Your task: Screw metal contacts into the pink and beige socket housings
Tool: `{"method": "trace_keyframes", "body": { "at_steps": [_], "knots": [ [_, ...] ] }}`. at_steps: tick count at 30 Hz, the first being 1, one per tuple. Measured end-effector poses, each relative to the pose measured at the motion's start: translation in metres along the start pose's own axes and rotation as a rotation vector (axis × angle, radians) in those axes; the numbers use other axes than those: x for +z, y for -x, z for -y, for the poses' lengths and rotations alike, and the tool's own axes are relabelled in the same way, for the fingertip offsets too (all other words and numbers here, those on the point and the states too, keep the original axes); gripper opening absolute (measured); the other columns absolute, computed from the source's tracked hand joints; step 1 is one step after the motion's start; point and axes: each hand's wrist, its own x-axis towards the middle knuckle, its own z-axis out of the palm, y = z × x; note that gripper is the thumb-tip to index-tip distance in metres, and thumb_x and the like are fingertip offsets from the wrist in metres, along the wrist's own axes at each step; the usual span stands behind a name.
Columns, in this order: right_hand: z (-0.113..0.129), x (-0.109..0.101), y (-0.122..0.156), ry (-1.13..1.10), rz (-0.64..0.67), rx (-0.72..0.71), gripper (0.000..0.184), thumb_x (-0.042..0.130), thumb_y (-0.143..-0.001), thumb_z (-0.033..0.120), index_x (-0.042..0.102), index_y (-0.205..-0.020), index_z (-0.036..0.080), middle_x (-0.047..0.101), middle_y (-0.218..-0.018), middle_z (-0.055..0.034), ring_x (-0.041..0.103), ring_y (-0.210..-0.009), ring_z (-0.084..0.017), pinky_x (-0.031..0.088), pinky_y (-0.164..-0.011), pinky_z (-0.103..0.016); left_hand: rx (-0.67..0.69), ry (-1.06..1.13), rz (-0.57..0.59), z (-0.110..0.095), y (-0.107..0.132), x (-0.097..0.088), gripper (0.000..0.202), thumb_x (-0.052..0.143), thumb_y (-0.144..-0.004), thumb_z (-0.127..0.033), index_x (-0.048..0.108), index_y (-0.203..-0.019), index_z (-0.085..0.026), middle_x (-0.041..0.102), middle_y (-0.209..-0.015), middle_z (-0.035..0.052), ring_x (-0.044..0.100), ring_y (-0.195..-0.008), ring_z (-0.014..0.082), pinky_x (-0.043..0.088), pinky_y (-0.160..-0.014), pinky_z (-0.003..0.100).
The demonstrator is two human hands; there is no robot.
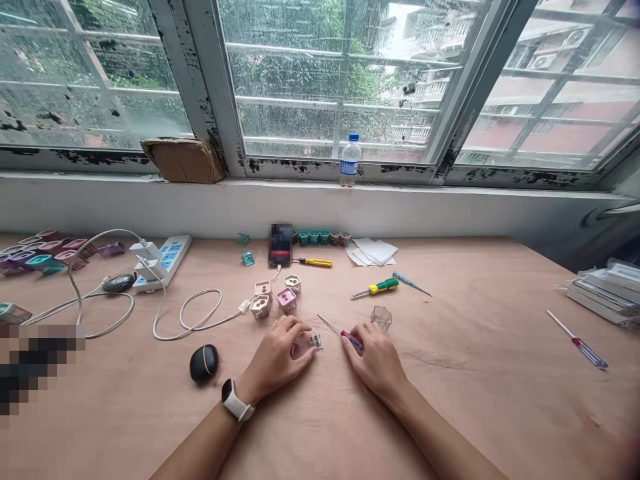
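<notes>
Your left hand [275,357] curls about small metal part [316,341], thumb and forefinger beside it; cannot tell whether part is pinched or rests on table [475,413]. Your right hand [377,357] grips screwdriver [355,341] by red-and-purple handle, shaft pointing forward-left. Clear case [381,317] just beyond right-hand fingers. Pink block [287,300] and three pale blocks [261,307] clustered beyond your left hand. Black oval case [204,364] left of watch [236,401].

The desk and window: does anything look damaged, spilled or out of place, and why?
The window frame looks damaged: dark, blotchy patches break its grey surface. The cardboard box in front of it has a crumpled top. One screwdriver lies far right on the desk, apart from the tools near the right hand.
</notes>
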Motion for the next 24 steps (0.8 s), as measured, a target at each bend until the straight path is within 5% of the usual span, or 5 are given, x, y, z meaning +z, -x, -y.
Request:
{"method": "trace_keyframes", "body": {
  "at_steps": [9,16,24],
  "knots": [
    [0.007,-0.001,0.000,0.018,-0.006,-0.108,0.008,0.056,-0.091,0.024,0.061,-0.093,0.018,0.064,-0.094,-0.0083,0.056,-0.091,-0.025,0.044,-0.080,-0.038,-0.075,-0.014,-0.100,0.004,0.000,-0.004,0.021,0.059,-0.086,-0.025,0.060,-0.107,-0.019,0.058,-0.104,0.0100,0.058,-0.100,0.0256,0.052,-0.087,0.041],
    [0.023,-0.008,0.003,-0.044,0.091,-0.487,0.041,0.053,-0.093,0.020,0.053,-0.134,0.018,0.058,-0.136,-0.0125,0.044,-0.132,-0.030,0.039,-0.102,-0.046,-0.085,0.158,-0.141,0.003,0.001,-0.001,0.021,0.054,-0.086,-0.014,0.060,-0.105,-0.019,0.058,-0.105,0.0083,0.063,-0.089,0.0196,0.057,-0.078,0.033],
    [0.029,-0.008,0.003,-0.090,0.123,-0.551,0.027,0.053,-0.094,0.016,0.063,-0.118,0.020,0.064,-0.128,-0.0101,0.052,-0.125,-0.027,0.042,-0.101,-0.045,-0.078,0.228,-0.149,0.004,0.002,0.005,0.011,0.055,-0.091,-0.020,0.063,-0.098,-0.018,0.058,-0.101,0.0078,0.064,-0.083,0.0163,0.059,-0.070,0.028]
  ]
}}
